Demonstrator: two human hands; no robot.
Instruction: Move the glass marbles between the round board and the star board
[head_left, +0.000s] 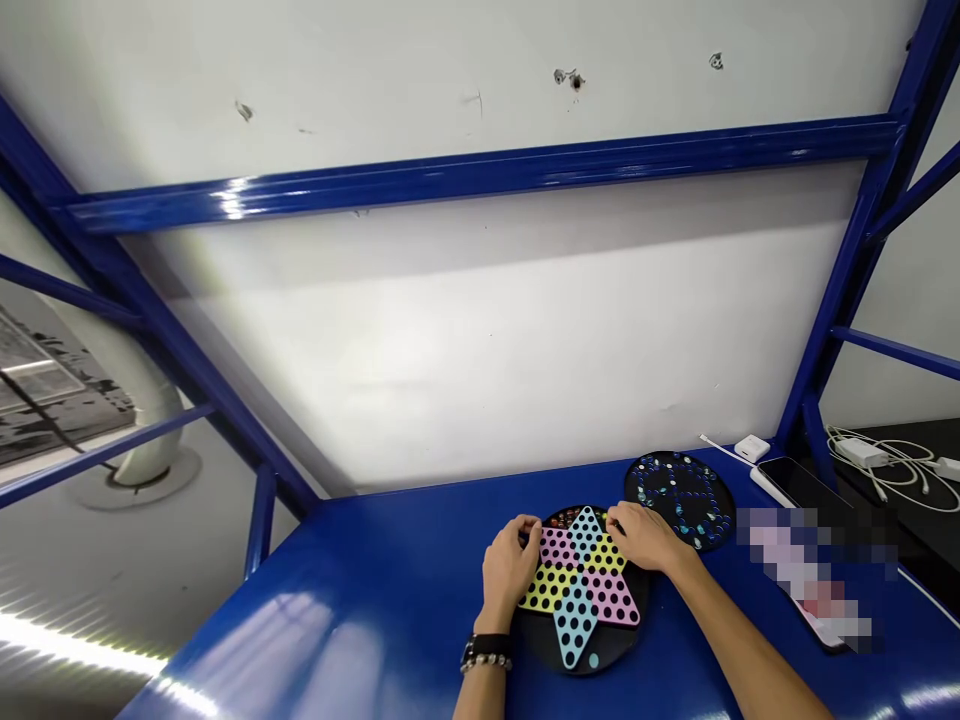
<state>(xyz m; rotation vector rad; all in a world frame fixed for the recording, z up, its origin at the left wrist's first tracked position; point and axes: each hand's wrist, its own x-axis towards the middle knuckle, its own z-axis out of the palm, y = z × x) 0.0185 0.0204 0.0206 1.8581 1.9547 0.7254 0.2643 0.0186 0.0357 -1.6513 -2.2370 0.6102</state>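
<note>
A round black game board (582, 588) with a pastel star of pink, yellow and blue peg holes lies on the blue table (375, 600). My left hand (508, 562) rests on the board's left edge, fingers curled at the rim. On the board's upper right, my right hand (641, 538) has its fingers bent down onto the rim. Whether either hand pinches a marble is too small to tell. A second round black tray (681, 497) with blue and white marbles in its holes sits just behind my right hand.
A white wall and blue shelf frame (480, 170) rise behind the table. At the right lie a dark phone (795, 480), a white charger (752, 447) with cable, and a blurred-out patch. More white cables (892, 460) lie on a dark surface far right.
</note>
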